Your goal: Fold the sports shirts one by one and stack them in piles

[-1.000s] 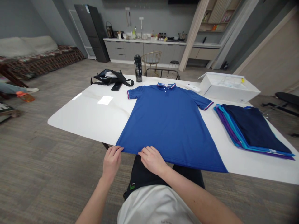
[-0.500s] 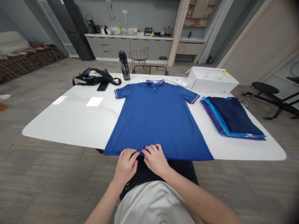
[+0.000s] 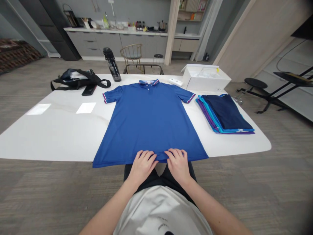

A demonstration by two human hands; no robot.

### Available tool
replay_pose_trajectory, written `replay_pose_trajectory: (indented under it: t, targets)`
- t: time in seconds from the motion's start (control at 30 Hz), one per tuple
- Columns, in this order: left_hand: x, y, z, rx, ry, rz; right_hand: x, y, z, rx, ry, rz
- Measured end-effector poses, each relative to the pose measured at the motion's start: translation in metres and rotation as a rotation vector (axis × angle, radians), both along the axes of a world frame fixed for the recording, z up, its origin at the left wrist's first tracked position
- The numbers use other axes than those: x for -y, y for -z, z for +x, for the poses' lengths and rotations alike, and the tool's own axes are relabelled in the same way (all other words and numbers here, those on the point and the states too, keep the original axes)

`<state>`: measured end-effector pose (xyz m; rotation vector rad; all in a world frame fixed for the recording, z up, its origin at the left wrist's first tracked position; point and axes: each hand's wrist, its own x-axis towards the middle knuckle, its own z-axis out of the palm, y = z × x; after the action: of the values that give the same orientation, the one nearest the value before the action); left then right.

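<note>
Just beyond left hand (image 3: 143, 165) and right hand (image 3: 178, 164), blue shirt (image 3: 149, 120), both touching hem (image 3: 160, 159), grip unclear

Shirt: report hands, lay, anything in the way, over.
Left hand, right hand on hem. Shirt spread front-up, collar away. Only hands on it; stack off to the right.

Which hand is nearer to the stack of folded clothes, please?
Right. The right hand, on the hem of the blue shirt, is left of the stack of folded clothes; the left hand, on the same hem, is farther left.
</note>
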<state>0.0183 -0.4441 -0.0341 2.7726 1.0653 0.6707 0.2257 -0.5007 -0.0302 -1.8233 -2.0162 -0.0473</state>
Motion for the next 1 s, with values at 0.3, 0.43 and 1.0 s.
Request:
replay_pose_trajectory:
  t: [0.3, 0.43, 1.0]
  targets:
    - [0.008, 0.008, -0.012, 0.073, 0.058, 0.076, 0.030, 0.013, 0.063, 0.039, 0.247, 0.084]
    - [0.009, 0.008, -0.017, 0.089, 0.074, 0.112, 0.042, 0.013, 0.095, 0.101, 0.374, 0.124]
    - [0.010, 0.016, -0.020, 0.051, 0.097, 0.106, 0.056, 0.025, 0.152, -0.014, 0.362, 0.315]
